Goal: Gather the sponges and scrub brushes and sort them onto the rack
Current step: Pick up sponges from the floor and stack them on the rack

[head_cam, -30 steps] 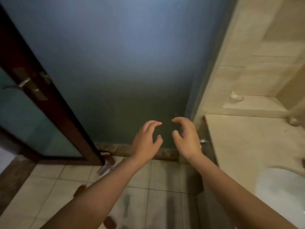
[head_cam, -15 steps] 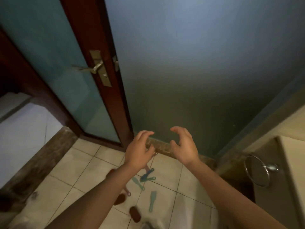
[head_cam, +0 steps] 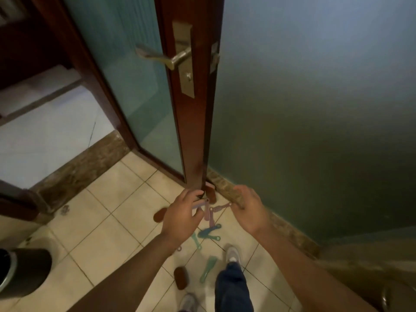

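Bathroom floor (head_cam: 108, 221) by the door (head_cam: 191, 131) holds scattered brushes (head_cam: 207, 232) and brown sponges (head_cam: 181, 274), likely light, the brushes stiff plastic best pinched by their handles, as left hand (head_cam: 180, 219) and right hand (head_cam: 249, 210) hover above, fingers loosely spread, holding nothing.

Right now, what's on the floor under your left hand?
Pink brush handles stick out from under the left hand on one side, a brown sponge on the other. The hand covers the rest of them.
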{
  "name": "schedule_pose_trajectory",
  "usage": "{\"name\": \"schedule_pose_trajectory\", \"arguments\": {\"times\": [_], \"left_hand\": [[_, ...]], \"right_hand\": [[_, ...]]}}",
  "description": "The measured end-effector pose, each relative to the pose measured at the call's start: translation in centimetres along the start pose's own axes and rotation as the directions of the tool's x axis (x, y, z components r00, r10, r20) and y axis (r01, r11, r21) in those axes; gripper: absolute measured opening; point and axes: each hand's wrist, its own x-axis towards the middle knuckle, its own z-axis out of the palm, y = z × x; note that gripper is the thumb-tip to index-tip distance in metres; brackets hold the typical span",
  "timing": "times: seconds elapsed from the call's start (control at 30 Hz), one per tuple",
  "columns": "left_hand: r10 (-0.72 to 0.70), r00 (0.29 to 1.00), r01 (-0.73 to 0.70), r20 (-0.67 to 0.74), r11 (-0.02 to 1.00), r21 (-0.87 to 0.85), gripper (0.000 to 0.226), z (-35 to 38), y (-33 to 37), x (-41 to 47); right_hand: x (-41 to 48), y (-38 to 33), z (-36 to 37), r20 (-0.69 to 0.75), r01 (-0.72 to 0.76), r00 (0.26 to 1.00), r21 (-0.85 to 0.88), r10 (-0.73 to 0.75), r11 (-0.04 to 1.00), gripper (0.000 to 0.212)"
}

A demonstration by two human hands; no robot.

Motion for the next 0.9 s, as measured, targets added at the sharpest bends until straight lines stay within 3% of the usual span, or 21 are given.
{"name": "schedule_pose_trajectory", "arguments": {"times": [0.17, 0.4, 0.6, 0.73, 0.9], "left_hand": [[-0.116, 0.993, 0.116, 0.008, 0.993, 0.018, 0.040, 8.0, -6.0, 4.6], [-0.143, 0.990, 0.143, -0.007, 0.990, -0.004, 0.043, 23.8, -19.5, 10.5], [-0.178, 0.983, 0.178, -0.043, 0.984, 0.008, 0.046, 36.2, -30.4, 14.4], [-0.206, 0.979, 0.206, -0.004, 0.978, 0.037, 0.051, 41.6, -35.3, 16.4], [-0.386, 0.913, 0.375, 0.136, 0.922, 0.096, 0.065, 45.2, -38.9, 17.9]], "right_hand": [[8.4, 6.7, 7.1, 0.110, 0.003, 0.994, 0.004, -0.004, 1.000, 0.046], [19.2, 19.0, 22.6, 0.231, 0.099, 0.969, -0.040, -0.087, 0.994, 0.041], [27.4, 27.7, 35.0, 0.344, 0.357, 0.895, -0.173, -0.283, 0.918, 0.048], [31.3, 31.8, 41.1, 0.417, 0.451, 0.844, -0.211, -0.337, 0.867, 0.050], [33.4, 35.7, 46.4, 0.452, 0.428, 0.842, -0.228, -0.294, 0.874, 0.049]]}}
